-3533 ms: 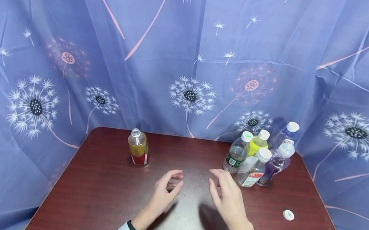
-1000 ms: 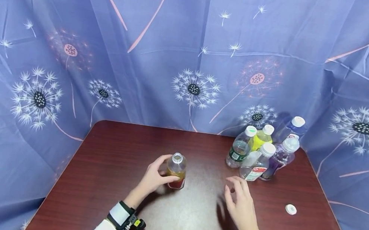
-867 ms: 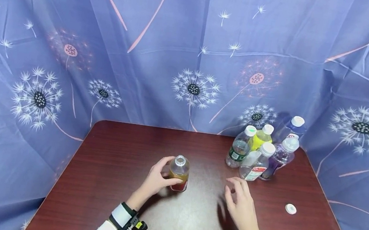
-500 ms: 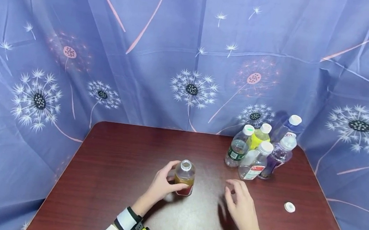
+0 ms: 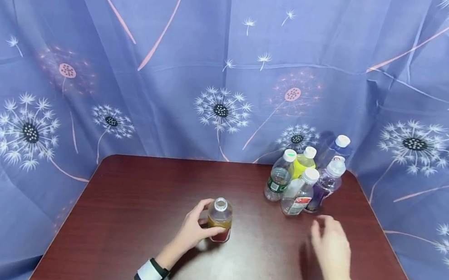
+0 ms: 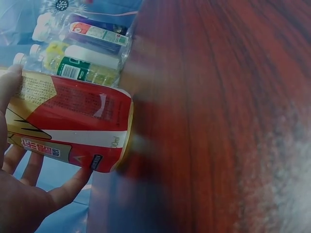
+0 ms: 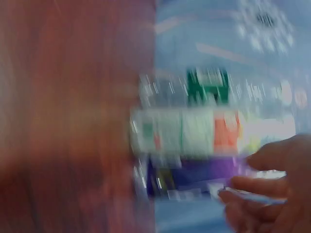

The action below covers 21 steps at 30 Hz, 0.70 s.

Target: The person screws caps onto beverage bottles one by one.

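Observation:
My left hand (image 5: 192, 228) holds an uncapped plastic bottle (image 5: 219, 219) upright near the middle of the table, thumb in front and fingers behind. Its label is gold above and red below; the left wrist view shows the label of the bottle (image 6: 73, 116) up close. To the right, my right hand (image 5: 332, 249) hovers over the table with relaxed, bent fingers and nothing visible in them. No white cap shows now; the hand covers the area where it lay. The right wrist view is blurred, with the right hand (image 7: 267, 189) at its right edge.
Several capped empty bottles stand grouped at the back right: a green-labelled one (image 5: 279, 182), a yellow one (image 5: 303, 163), a red-and-white-labelled one (image 5: 300, 196), a purple one (image 5: 324, 187) and a blue-tinted one (image 5: 336, 151). A blue dandelion-print curtain (image 5: 170, 107) hangs behind the brown table (image 5: 140, 195).
My left hand has taken hold of the bottle and brought it from the back left to the middle. My right hand has moved right, over where the white cap lay. The head view has shifted slightly.

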Tool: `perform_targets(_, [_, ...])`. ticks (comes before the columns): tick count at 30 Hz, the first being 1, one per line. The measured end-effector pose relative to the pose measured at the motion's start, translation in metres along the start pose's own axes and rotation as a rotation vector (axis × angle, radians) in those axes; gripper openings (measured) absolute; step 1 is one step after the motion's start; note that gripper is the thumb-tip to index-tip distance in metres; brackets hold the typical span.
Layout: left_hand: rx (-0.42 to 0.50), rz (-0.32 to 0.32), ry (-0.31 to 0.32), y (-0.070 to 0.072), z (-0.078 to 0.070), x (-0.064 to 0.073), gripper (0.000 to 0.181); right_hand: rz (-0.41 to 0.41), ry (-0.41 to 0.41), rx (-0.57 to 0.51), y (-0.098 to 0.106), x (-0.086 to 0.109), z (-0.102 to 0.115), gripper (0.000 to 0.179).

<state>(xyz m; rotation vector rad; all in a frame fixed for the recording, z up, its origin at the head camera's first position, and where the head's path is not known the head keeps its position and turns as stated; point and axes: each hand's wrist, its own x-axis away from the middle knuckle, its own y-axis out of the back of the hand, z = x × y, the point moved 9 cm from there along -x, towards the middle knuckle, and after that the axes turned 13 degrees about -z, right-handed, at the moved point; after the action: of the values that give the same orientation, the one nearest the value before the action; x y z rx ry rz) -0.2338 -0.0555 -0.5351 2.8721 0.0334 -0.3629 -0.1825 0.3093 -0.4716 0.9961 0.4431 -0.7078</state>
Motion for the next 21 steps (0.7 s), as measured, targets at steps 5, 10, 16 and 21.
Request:
perform_targets(5, [0.003,0.003,-0.008,-0.001,0.002,-0.001,0.073,0.152,-0.234,0.18,0.006,-0.008,-0.065,0.035])
perform_targets(10, [0.006,0.009,0.003,-0.001,0.004,0.0,0.073,0.43,-0.368,0.271,-0.01,0.005,-0.11,0.051])
perform_targets(16, [0.027,0.009,0.007,0.0,0.004,-0.001,0.074,0.525,-0.38,0.289,-0.023,0.015,-0.126,0.045])
perform_targets(21, [0.047,0.007,0.01,0.0,0.004,-0.002,0.074,0.505,-0.317,0.283,-0.029,0.011,-0.128,0.038])
